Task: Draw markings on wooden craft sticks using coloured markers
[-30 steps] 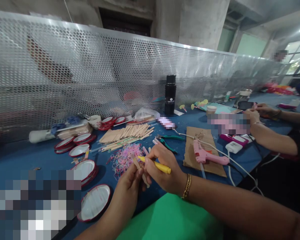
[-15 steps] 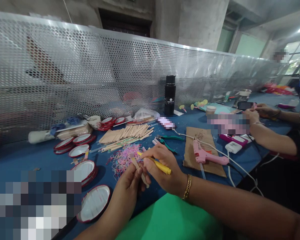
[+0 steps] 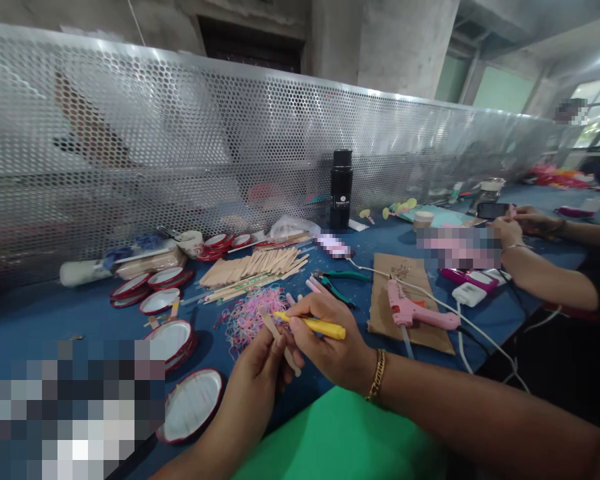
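Observation:
My left hand (image 3: pixel 260 367) pinches a flat wooden craft stick (image 3: pixel 271 327), held tilted above the blue table (image 3: pixel 55 313). My right hand (image 3: pixel 330 340) grips a yellow utility knife (image 3: pixel 313 325), its tip close against the stick. A gold bracelet (image 3: pixel 377 375) circles my right wrist. Just beyond both hands lies a heap of pink and pastel rubber bands (image 3: pixel 253 312).
A pile of wooden sticks (image 3: pixel 253 265) and several red-rimmed white lids (image 3: pixel 190 403) lie left and ahead. A pink glue gun (image 3: pixel 415 312) rests on brown cardboard (image 3: pixel 405 293), green-handled pliers (image 3: pixel 337 283) beside it. A black bottle (image 3: pixel 340 189) stands by the perforated metal screen (image 3: pixel 180 140). Another person's arms (image 3: pixel 540 267) work at right.
My right hand has tipped the yellow knife flatter and shifted it slightly right against the stick. My left hand has kept the stick almost still.

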{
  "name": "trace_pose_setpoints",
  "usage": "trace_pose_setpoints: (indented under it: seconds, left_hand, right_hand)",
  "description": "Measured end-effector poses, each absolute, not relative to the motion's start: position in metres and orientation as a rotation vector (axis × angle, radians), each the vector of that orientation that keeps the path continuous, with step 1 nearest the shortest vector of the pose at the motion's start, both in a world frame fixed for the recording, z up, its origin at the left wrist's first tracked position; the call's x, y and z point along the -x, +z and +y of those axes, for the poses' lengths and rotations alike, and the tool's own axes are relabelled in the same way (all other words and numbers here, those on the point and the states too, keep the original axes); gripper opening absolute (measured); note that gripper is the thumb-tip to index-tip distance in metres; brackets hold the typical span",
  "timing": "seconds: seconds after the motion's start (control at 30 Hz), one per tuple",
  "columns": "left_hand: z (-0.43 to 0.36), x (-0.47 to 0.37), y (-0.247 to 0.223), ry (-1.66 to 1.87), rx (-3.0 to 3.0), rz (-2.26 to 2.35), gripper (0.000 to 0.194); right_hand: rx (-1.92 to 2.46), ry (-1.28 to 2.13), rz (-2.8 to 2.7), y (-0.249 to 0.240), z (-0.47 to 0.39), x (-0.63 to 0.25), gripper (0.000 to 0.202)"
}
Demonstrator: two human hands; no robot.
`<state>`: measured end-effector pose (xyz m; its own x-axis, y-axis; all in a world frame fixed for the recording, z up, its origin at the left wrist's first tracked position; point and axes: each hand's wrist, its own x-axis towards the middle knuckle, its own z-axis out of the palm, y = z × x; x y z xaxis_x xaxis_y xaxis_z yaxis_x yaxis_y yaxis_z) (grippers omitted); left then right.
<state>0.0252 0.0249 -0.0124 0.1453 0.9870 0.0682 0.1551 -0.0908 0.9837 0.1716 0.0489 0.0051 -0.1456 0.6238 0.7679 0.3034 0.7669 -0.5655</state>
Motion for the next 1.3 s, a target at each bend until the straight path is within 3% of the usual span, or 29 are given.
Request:
trace_pose_setpoints:
  seconds: [0.47, 1.3]
  left_hand:
    - [0.0238, -0.0265, -0.0116, 1.091, -1.377, 1.197, 0.039]
    - [0.0248, -0.0267, -0.0102, 1.105, -1.436, 1.185, 0.031]
  right_hand:
    - [0.826, 0.396, -1.768, 0.0000, 0.0460, -0.1710, 0.005]
    - [0.882, 0.423, -1.747, 0.0012, 0.0483, -0.1726, 0.011]
